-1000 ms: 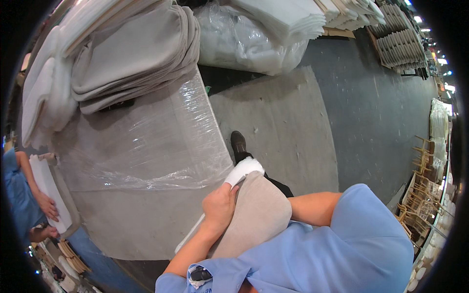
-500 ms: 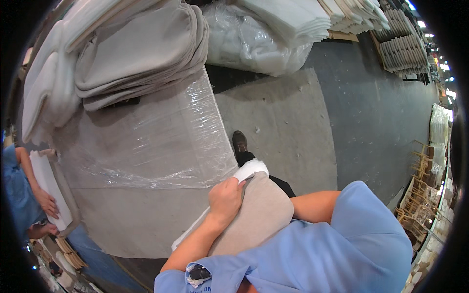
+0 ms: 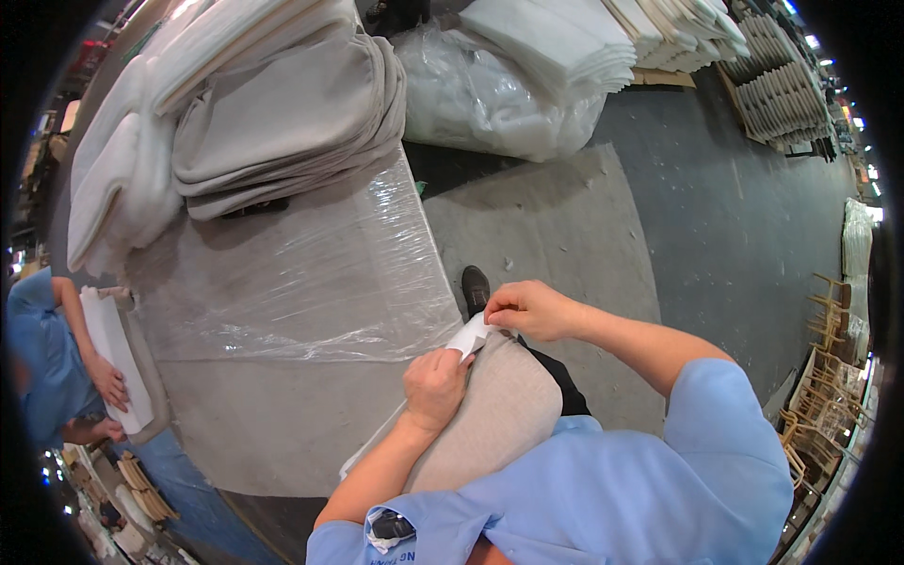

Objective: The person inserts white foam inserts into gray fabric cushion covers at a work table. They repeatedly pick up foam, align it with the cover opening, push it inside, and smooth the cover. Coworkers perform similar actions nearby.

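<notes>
A grey fabric cushion cover [image 3: 490, 414] rests against my body near the table edge, with white padding [image 3: 473, 331] showing at its far corner and along its left side. My left hand [image 3: 436, 388] is closed round the cover's edge just below that corner. At the corner itself, my right hand [image 3: 530, 311] has its fingers pinched together at the edge of the cover and the padding. What exactly lies between those fingertips is too small to make out.
The table [image 3: 282, 424] is partly covered by clear plastic film [image 3: 311, 273]. Stacked grey covers [image 3: 292, 113] and white padding [image 3: 118, 188] lie at its far side. A plastic-wrapped bundle [image 3: 490, 104] stands beyond. Left, a co-worker's hands [image 3: 111, 384] hold a white pad [image 3: 118, 348].
My right hand has come up from behind the cover to its far corner and pinches there. My left hand keeps its grip on the edge. The view has shifted slightly.
</notes>
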A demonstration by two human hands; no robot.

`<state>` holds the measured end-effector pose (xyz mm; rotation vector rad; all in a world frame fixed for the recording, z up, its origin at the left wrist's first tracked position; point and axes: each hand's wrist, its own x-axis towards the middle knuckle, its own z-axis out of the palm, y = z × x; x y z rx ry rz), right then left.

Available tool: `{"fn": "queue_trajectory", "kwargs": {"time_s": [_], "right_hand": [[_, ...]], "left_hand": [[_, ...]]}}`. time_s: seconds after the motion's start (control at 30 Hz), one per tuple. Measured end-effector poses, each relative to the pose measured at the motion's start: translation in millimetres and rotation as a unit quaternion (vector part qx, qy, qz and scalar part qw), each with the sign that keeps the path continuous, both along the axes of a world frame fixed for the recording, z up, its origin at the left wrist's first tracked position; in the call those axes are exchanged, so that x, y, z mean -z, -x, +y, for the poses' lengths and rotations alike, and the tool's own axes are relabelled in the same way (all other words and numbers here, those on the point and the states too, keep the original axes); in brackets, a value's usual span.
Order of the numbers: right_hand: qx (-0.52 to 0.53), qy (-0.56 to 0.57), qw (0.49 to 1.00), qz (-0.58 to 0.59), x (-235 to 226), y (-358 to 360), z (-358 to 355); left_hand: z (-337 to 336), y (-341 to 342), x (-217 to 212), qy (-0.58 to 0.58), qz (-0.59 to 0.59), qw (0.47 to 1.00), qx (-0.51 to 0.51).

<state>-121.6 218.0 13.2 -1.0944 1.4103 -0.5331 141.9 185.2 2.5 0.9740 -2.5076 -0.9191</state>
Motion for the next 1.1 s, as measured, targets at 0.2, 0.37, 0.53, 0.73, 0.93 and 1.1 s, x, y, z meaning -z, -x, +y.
{"fn": "queue_trajectory", "kwargs": {"time_s": [0.2,0.37,0.53,0.73,0.93,1.1], "right_hand": [[-0.131,-0.047,0.99,0.01,-6.0,4.4,-18.1],[-0.202,-0.062,0.977,-0.01,-8.4,7.5,-31.9],[-0.264,-0.146,0.953,-0.033,1.0,6.7,-50.7],[-0.258,-0.221,0.936,-0.093,-3.2,0.3,-56.0],[-0.155,-0.235,0.949,-0.141,-3.8,3.2,-26.6],[-0.058,-0.201,0.964,-0.166,6.3,-2.0,-4.3]], "left_hand": [[1.5,-1.2,1.4,-0.006,-0.002,1.0,-0.004],[0.6,-1.2,3.1,-0.005,-0.007,1.0,0.0],[0.1,-0.6,1.1,-0.013,-0.011,1.0,0.005],[10.4,-3.2,-5.8,0.007,-0.016,1.0,-0.012],[23.6,-7.6,-22.9,0.022,-0.011,1.0,-0.01],[23.8,-3.6,-9.1,0.008,-0.024,0.999,-0.031]]}}
